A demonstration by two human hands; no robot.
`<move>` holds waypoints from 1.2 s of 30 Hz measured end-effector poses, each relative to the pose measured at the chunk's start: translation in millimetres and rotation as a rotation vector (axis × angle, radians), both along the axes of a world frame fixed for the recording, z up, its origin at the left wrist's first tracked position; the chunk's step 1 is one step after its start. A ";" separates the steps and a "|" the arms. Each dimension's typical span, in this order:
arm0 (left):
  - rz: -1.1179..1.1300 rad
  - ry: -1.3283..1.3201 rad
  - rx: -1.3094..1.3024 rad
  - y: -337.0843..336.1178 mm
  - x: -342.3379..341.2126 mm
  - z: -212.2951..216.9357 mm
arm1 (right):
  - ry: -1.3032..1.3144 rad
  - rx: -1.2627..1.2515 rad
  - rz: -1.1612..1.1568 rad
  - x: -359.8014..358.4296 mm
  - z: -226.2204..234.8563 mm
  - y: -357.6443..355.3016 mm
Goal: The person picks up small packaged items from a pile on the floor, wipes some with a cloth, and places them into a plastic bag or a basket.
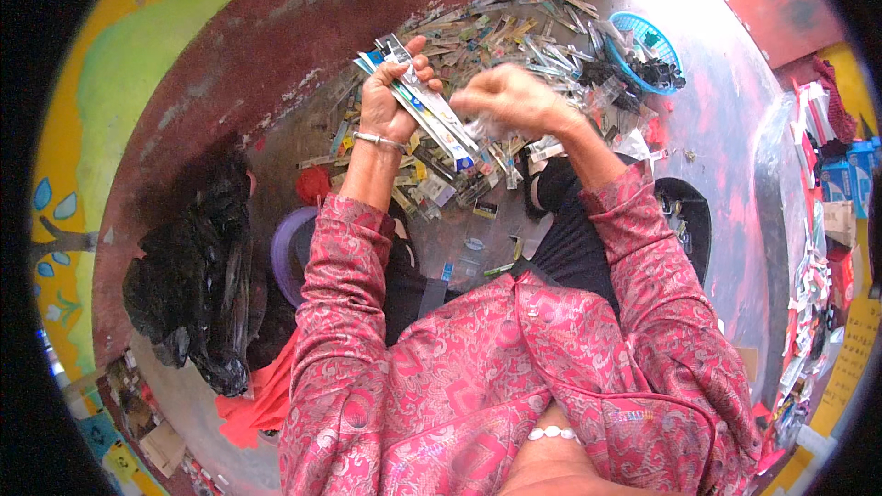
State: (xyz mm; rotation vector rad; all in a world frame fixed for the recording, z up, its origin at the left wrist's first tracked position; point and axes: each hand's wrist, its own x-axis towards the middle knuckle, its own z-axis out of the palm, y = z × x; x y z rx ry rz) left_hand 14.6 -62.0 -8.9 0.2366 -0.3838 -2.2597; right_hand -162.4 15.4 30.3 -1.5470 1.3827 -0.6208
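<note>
My left hand [397, 96] is closed around a bundle of long, narrow, flat packets [435, 118], white and blue with clear plastic parts. The bundle slants down to the right, its lower end near my right hand. Motion smears my right hand [514, 99] just right of the bundle, so its fingers cannot be made out. Something pale and see-through shows blurred below them; whether the hand grips it is unclear. Beneath both hands a wide heap of similar narrow packets [487, 48] covers the floor.
A light blue basket [677, 53] with dark and clear scraps stands at the far right of the heap. To the left lie a black plastic bag [197, 280] and red sheets [262, 395]. A red crumpled thing [314, 185] sits near my left forearm. Paper scraps [801, 312] line the right.
</note>
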 end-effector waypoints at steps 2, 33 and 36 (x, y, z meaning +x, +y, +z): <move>-0.011 -0.065 -0.024 4.0 -3.2 1.7 | 0.102 -0.066 0.111 11.6 7.4 9.3; -0.072 -0.688 -0.182 13.1 -20.5 -10.8 | 0.150 -0.803 -0.399 14.3 16.7 -10.6; 0.018 -0.554 -0.050 14.3 -23.6 -12.3 | 0.341 -0.939 -0.143 26.6 -8.5 -12.5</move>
